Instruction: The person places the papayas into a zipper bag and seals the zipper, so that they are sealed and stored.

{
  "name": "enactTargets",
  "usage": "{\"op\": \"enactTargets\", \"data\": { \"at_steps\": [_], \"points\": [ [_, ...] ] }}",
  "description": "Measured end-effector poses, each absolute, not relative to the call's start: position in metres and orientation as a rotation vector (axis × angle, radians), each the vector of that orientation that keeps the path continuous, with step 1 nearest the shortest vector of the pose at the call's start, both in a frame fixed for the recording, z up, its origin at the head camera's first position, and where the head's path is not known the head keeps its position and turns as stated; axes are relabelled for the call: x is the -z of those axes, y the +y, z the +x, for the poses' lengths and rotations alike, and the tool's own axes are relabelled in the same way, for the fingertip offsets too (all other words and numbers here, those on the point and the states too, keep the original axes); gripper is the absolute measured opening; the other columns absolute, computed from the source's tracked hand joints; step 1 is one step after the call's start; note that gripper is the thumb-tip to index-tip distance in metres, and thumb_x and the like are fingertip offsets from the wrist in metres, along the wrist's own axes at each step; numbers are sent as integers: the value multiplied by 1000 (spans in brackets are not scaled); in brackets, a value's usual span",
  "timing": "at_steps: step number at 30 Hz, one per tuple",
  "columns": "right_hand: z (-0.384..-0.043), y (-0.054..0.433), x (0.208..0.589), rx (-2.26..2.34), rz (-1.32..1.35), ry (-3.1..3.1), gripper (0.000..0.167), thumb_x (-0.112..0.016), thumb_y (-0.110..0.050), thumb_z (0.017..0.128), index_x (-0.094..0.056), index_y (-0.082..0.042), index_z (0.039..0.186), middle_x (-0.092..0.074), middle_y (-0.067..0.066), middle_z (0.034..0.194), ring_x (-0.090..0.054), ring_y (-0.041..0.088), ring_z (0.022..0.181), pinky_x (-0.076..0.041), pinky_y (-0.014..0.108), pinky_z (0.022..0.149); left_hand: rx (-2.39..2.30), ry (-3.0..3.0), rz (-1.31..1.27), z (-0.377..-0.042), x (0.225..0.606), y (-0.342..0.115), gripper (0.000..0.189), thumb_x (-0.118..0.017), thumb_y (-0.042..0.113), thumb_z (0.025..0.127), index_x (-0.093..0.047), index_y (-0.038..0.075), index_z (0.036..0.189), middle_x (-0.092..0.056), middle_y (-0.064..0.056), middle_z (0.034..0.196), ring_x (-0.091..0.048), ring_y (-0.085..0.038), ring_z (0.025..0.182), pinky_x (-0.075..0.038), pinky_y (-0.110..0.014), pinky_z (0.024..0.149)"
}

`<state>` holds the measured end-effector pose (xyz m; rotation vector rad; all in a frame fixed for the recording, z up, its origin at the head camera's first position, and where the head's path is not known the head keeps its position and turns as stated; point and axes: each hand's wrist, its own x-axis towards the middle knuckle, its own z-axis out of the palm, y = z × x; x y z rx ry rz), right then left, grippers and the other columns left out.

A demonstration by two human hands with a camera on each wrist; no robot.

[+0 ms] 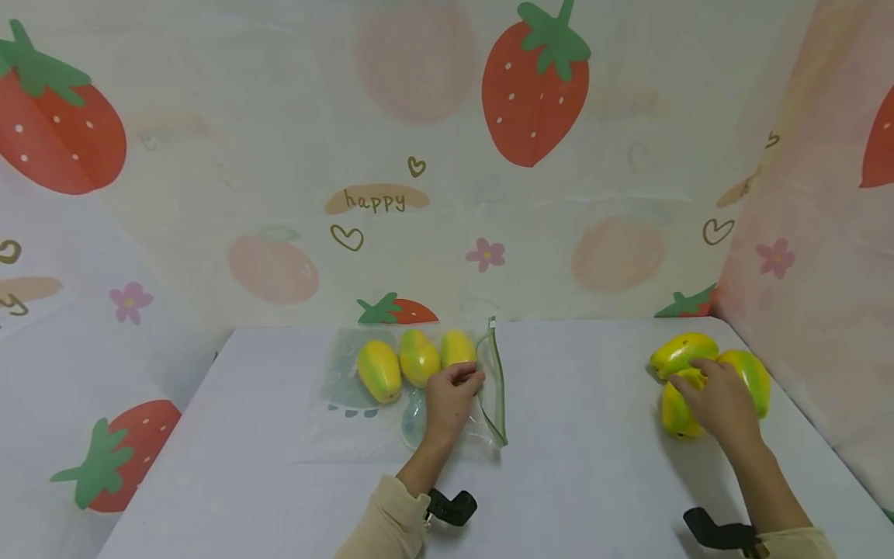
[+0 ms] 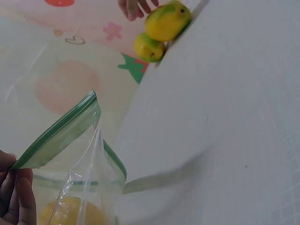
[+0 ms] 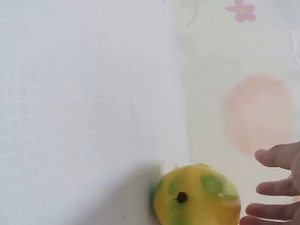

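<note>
A clear zip-lock bag (image 1: 500, 388) with a green-edged mouth lies on the table, holding three yellow-green mangoes, one of them the left mango (image 1: 379, 371). My left hand (image 1: 450, 397) pinches the bag's mouth edge between thumb and fingers; in the left wrist view the green zip strip (image 2: 56, 129) is lifted and the mouth gapes. On the right sit three more mangoes: a back one (image 1: 684, 353), a right one (image 1: 750, 380) and a front one (image 1: 677, 407). Just over them hovers my right hand (image 1: 722, 400), its fingers spread and apart from the mango (image 3: 197, 197) in the right wrist view.
The white table (image 1: 580, 466) runs back to a strawberry-print cloth wall (image 1: 447, 256), with more of this cloth on both sides. The right-hand mangoes stand near the table's right edge. Each wrist wears a black camera mount (image 1: 452, 508).
</note>
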<state>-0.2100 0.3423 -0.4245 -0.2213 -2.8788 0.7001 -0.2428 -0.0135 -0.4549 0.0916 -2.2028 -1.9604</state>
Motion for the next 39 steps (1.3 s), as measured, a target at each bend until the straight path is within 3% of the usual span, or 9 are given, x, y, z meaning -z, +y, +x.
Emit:
{"op": "enactTargets", "data": {
  "at_steps": [4,7,11,15,18,26,33,39],
  "points": [
    [-209,343,427,-646,-361,-2893,62,-58,-34,95,-44,14,132,-40,41,125,-44,52,104,-45,62,84,1967,-2188,95,-242,454,-13,21,-73,13,85,-74,-2,100,-74,-13,93,-61,-9,76,-49,-11,66],
    [-208,344,426,-597,-463,-2939,67,-60,-36,94,-43,17,131,-41,40,118,-45,47,97,-47,54,76,1976,-2183,100,-242,453,-13,21,-73,13,85,-74,-2,100,-74,-13,93,-61,-9,76,-49,-11,66],
    [-207,345,425,-574,-572,-2995,68,-62,-35,92,-41,20,125,-40,38,107,-45,43,86,-44,42,63,1984,-2186,102,-241,453,-13,21,-73,13,85,-74,-2,100,-74,-13,94,-62,-9,77,-50,-11,67],
    [-206,348,427,-580,-608,-2994,64,-65,-32,89,-44,22,116,-41,36,102,-45,41,83,-43,39,58,1981,-2189,95,-241,453,-14,22,-72,13,85,-74,-2,100,-74,-13,93,-62,-9,77,-50,-12,67],
    [-205,351,427,-595,-593,-3003,63,-65,-32,89,-46,23,113,-43,36,99,-46,41,83,-42,39,60,1982,-2191,96,-241,452,-14,22,-72,13,85,-74,-2,101,-74,-13,94,-61,-9,77,-49,-11,67],
    [-206,358,425,-714,-546,-3066,74,-69,-28,87,-35,18,135,-45,41,118,-46,45,93,-47,52,77,2003,-2190,99,-240,451,-15,22,-71,13,86,-74,-1,102,-74,-13,94,-61,-9,77,-50,-11,67],
    [-206,358,427,-739,-479,-3055,75,-69,-28,88,-35,15,138,-42,42,129,-49,45,96,-50,55,83,1996,-2194,97,-241,454,-16,20,-72,13,86,-74,-1,101,-74,-14,93,-61,-8,76,-50,-11,66],
    [-209,363,422,-784,-540,-3155,88,-68,-38,88,-28,21,140,-37,43,133,-47,47,101,-48,59,89,2005,-2197,103,-241,453,-16,21,-72,13,86,-74,-1,101,-74,-13,94,-61,-9,77,-50,-11,67]
  ]
}}
